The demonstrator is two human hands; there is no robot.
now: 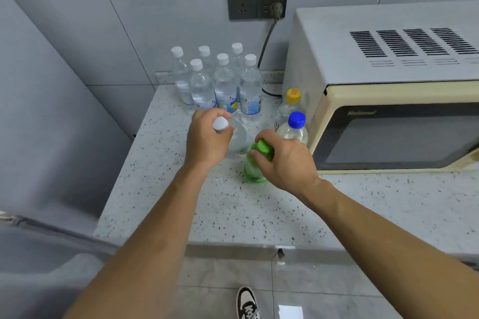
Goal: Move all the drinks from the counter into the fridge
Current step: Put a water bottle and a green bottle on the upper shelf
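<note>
Six white-capped water bottles, blue labels unreadable — microwave marked "National"

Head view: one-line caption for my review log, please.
Left hand grips a white-capped water bottle, right hand a green soda bottle, on the speckled counter.

Left hand grips clear bottle; right hand green bottle.

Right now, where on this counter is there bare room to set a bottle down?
The speckled counter is bare from the green bottle to its front edge, and along the left edge beside the left hand. It is crowded at the back with white-capped water bottles, and by the microwave with the yellow-capped bottle and blue-capped bottle.
</note>
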